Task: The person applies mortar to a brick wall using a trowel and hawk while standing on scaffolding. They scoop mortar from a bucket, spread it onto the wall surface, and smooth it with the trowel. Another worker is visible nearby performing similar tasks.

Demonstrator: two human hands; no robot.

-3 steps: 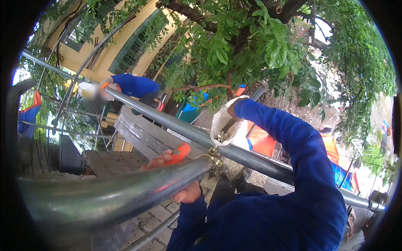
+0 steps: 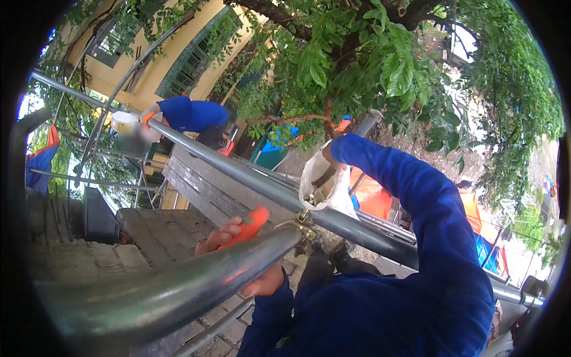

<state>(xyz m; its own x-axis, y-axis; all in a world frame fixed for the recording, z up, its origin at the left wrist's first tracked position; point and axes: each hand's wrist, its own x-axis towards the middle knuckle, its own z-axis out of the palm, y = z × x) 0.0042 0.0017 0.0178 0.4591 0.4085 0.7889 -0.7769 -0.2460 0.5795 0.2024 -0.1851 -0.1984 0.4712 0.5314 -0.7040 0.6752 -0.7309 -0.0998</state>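
Note:
My left hand point(image 2: 264, 282) reaches up behind a thick grey metal pipe point(image 2: 178, 279). Its fingers curl past the pipe's far side around a bright orange, rounded thing point(image 2: 248, 225) whose kind I cannot make out. A brass-coloured pipe clamp point(image 2: 301, 228) sits at the pipe's end, against a long grey crossing pipe point(image 2: 238, 169). My right hand point(image 2: 338, 156) dips into a white bag-like container point(image 2: 315, 178) beside the long pipe; small metal pieces show inside. The container's wall and my sleeve hide most of those fingers.
Farther left, a person in blue point(image 2: 193, 119) is beside the long pipe, near a white bucket point(image 2: 124, 123). Grey planks point(image 2: 196, 184) lie beyond the pipe. Leafy branches point(image 2: 380, 59) overhang the far side. Orange and blue sheeting point(image 2: 372, 195) stands past the container.
The orange thing has shifted slightly left with my left fingers. The near pipe's end has stayed almost in place, and my right hand remains at the container.

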